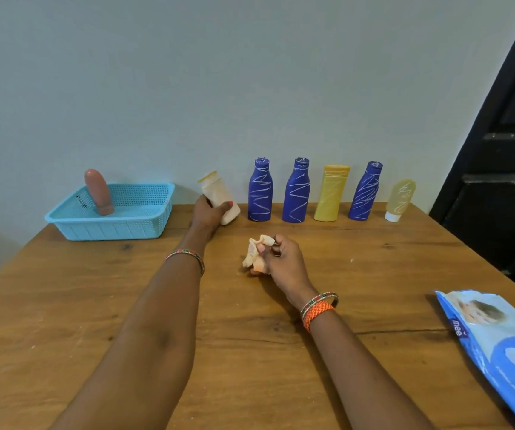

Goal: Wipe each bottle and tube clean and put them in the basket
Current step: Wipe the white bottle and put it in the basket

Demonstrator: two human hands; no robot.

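My left hand grips a cream bottle with a yellow cap, tilted left near the wall. My right hand holds a crumpled, stained wipe just above the table. A light blue basket stands at the back left with a brown tube upright inside it. Along the wall to the right stand three blue bottles streaked with white, a yellow bottle between them, and a pale yellow tube on its white cap.
A blue pack of wet wipes lies at the table's right edge. The wooden table meets a pale wall at the back. A dark door stands to the right.
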